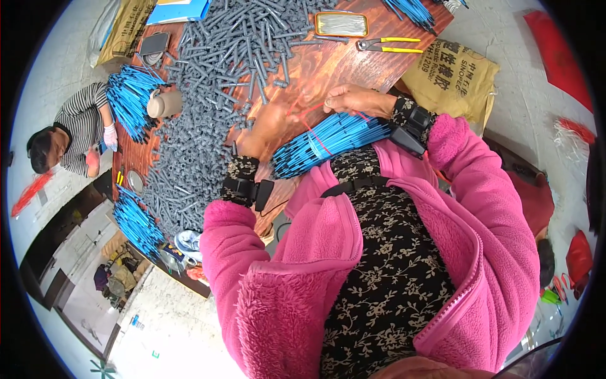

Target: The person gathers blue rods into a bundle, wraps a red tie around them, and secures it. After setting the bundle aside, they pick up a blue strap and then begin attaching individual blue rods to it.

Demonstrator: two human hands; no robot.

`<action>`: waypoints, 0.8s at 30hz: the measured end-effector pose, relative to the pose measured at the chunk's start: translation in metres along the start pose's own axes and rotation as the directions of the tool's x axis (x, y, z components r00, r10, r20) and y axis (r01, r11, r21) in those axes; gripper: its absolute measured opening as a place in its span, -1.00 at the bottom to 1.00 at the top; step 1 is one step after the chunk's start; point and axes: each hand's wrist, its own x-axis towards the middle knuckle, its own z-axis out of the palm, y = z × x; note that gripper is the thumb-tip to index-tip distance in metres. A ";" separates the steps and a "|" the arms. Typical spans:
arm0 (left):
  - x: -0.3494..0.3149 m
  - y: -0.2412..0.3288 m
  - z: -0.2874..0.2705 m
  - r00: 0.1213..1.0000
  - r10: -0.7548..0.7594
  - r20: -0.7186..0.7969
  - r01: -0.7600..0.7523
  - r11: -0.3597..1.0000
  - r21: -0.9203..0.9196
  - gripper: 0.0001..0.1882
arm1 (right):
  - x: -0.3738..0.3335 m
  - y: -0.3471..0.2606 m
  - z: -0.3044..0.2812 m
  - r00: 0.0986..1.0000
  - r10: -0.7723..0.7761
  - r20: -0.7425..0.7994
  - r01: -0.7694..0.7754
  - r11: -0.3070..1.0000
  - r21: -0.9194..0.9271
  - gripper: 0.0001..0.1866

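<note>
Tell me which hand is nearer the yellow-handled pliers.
Right. The right hand is below the pliers in the picture; the left hand is farther off, lower left, beside gray parts.

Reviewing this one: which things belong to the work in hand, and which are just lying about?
In use, apparently:
red string, pinched by the right hand
bundle of blue rods, the string across it
left hand, blurred

Lying about, it seems:
yellow-handled pliers
yellow-rimmed tin
beige cup
heap of grey pieces

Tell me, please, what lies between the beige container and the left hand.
The head view shows a heap of grey parts between the beige container and left hand.
</note>
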 end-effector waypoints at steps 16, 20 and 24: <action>-0.024 -0.025 -0.017 0.649 -0.093 0.755 0.656 0.570 -0.494 -0.50 | 0.000 0.033 -0.025 0.994 -0.037 -0.104 0.085 0.860 0.503 -0.78; -0.030 -0.029 0.023 0.855 -0.076 0.514 0.518 0.054 -0.854 -0.63 | -0.010 0.020 -0.007 0.975 -0.053 -0.215 0.178 0.764 0.620 -0.81; 0.000 0.053 0.025 0.841 -0.342 0.420 0.294 -0.363 -0.884 -0.84 | -0.021 0.015 0.002 0.980 -0.141 -0.140 0.195 0.537 0.821 -0.84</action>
